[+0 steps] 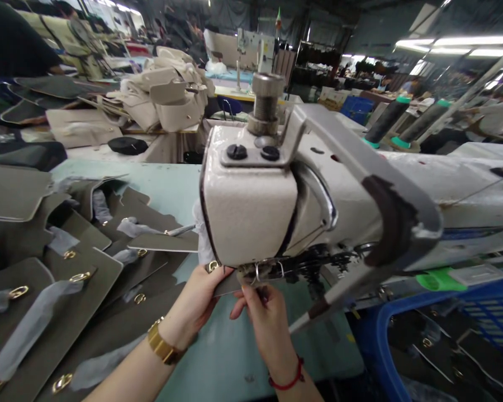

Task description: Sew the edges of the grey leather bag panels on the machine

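Note:
A white sewing machine [251, 206] stands in the centre, its head hiding most of the needle area. Below its left edge my left hand [199, 301], with a gold watch at the wrist, is closed on a dark grey-brown panel [226, 286] that has a gold ring at its corner. My right hand [266, 312], wearing a red string bracelet, has thumb and forefinger pinched under the machine head, close to the panel's right end. What those fingertips hold is too small to make out. Similar panels with gold clasps and wrapped straps [33, 329] lie heaped on the left.
A blue basket [379, 340] with more panels stands at the lower right. A grey metal lever [356, 162] arches over the machine. Beige bag pieces [176, 106] are piled behind, and thread cones [388, 120] stand at the back right.

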Demonstrator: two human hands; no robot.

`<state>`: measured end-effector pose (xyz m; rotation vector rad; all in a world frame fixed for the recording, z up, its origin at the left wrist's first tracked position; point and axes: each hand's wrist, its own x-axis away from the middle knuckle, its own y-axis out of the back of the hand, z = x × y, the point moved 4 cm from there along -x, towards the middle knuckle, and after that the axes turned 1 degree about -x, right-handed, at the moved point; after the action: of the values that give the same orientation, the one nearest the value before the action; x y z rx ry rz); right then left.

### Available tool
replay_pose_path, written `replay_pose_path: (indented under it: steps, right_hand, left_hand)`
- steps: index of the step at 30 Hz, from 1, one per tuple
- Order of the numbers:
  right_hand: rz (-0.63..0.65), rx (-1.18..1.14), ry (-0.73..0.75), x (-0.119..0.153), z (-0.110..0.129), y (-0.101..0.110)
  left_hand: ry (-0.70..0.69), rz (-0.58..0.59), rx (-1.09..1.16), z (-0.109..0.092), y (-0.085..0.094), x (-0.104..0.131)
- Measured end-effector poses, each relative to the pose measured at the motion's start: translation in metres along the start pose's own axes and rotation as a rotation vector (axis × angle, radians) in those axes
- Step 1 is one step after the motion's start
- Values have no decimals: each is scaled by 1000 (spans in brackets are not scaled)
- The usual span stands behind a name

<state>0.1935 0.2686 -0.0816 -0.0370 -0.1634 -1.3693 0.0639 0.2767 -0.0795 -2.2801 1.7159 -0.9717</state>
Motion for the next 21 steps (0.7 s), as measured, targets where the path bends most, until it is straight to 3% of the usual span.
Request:
replay_pose_path:
  steps: [8,13,16,21]
  right_hand:
    - [-23,-80,-41,-1,-11,-2]
    - [-15,-43,15,-1,-6,-1]
    - [3,-2,28,0,-4,1]
    - [13,10,42,1,-3,2]
  left_hand:
    - [-143,109,-157,-3,4,-7]
    - [29,283,-266,-3,11,-5]
    - [124,298,-309,-2,17,-4]
    - [108,319,-316,-6,14,-4]
